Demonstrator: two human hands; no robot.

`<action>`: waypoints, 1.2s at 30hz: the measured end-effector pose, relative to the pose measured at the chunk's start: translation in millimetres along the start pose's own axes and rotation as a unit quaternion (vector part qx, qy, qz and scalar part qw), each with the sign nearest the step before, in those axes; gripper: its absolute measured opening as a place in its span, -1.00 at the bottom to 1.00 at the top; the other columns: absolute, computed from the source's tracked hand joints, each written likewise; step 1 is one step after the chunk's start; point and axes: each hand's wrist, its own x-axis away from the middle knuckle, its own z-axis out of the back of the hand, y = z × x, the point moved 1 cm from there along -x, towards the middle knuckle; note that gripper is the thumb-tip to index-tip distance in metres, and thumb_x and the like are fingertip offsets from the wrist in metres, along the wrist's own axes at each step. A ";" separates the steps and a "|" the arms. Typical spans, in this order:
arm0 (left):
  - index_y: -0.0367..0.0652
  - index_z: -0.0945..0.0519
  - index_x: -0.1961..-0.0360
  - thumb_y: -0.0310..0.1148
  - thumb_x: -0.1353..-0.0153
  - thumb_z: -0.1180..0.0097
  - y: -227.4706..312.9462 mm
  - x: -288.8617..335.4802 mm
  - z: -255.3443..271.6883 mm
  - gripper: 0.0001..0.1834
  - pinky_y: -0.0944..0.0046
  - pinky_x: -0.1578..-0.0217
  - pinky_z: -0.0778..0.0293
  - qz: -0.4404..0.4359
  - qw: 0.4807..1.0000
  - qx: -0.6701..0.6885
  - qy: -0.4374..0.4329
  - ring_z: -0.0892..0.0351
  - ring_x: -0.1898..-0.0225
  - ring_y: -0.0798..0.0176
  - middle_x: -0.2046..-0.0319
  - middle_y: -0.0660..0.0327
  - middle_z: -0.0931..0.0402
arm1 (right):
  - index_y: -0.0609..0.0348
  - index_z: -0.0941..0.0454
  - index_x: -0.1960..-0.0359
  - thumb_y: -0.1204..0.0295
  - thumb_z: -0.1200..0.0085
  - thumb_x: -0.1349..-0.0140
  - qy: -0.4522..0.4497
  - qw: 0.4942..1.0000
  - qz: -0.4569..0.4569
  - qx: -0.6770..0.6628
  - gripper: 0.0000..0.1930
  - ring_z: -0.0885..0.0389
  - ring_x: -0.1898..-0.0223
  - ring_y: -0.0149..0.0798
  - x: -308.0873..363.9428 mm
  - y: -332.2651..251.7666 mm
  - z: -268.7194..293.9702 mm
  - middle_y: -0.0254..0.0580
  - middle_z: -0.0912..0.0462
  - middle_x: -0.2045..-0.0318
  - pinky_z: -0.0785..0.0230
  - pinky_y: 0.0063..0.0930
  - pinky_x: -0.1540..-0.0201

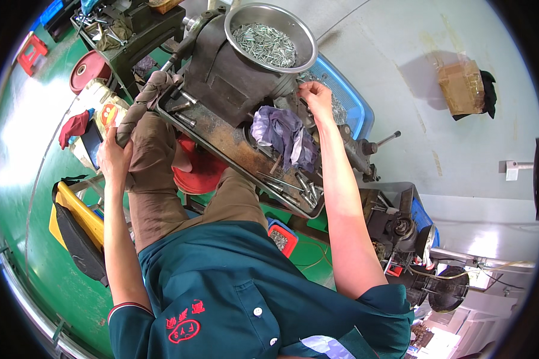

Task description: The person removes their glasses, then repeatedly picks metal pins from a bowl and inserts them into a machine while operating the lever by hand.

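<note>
Where the left hand (114,158) grips: its fingers are curled around the lower end of the cloth-wrapped lever (139,113), left of the dark machine (221,78); a firm, even hold should suit it.
Where the right hand (317,100) works: its fingertips are pinched together at the machine's right end, just below the bowl; whether they grasp a small part I cannot tell. Best keep them clear whenever the lever moves.
Red round seat (200,170): between the legs, partly under the tray.
Rusty tray (227,140): under the machine, its raised edge running between body and work.
Steel bowl (306,42): above the machine, holding loose metal pins (266,45); a knock from the right hand could spill some.
Purple rag (284,134): bunched beside the right forearm, the likeliest snag.
Metal rods (305,190): strewn in the tray's near right corner.
Blue basket (364,110): beyond the right hand, with small metal pieces inside.
</note>
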 end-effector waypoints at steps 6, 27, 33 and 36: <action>-0.16 -0.44 0.24 -0.30 0.21 -0.09 0.0 0.4 -0.1 -0.59 0.07 0.36 -0.37 0.005 1.000 -0.001 -0.002 -0.46 0.39 -0.11 0.48 -0.09 -0.47 | 0.34 -0.47 0.45 0.60 0.01 0.12 -0.001 1.000 0.003 0.003 -0.87 -0.49 0.49 -0.44 -0.6 1.1 0.2 -0.23 -0.54 0.55 -0.28 -0.66 0.38; -0.16 -0.44 0.23 -0.30 0.19 -0.06 1.7 0.6 0.8 -0.60 0.06 0.37 -0.36 0.000 1.000 0.000 -0.001 -0.46 0.40 -0.11 0.51 -0.10 -0.46 | 0.34 -0.49 0.48 0.60 0.07 0.18 0.016 1.000 0.017 0.000 -0.83 -0.50 0.52 -0.44 -1.2 3.9 -0.4 -0.22 -0.54 0.60 -0.28 -0.64 0.41; -0.17 -0.44 0.32 -0.31 0.20 -0.06 4.7 0.9 2.6 -0.66 0.05 0.40 -0.35 0.003 1.000 0.007 0.007 -0.45 0.42 -0.12 0.53 -0.09 -0.46 | 0.34 -0.49 0.48 0.60 0.07 0.18 0.016 1.000 0.023 -0.012 -0.83 -0.50 0.53 -0.44 -0.9 4.0 -0.6 -0.21 -0.54 0.60 -0.28 -0.64 0.41; -0.17 -0.44 0.33 -0.31 0.20 -0.06 4.2 0.8 1.8 -0.68 0.05 0.40 -0.35 0.003 1.000 0.006 0.006 -0.45 0.42 -0.12 0.53 -0.08 -0.46 | 0.35 -0.49 0.48 0.60 0.06 0.18 0.020 1.000 0.020 -0.008 -0.83 -0.50 0.53 -0.44 -0.2 3.2 -0.5 -0.21 -0.54 0.60 -0.28 -0.64 0.41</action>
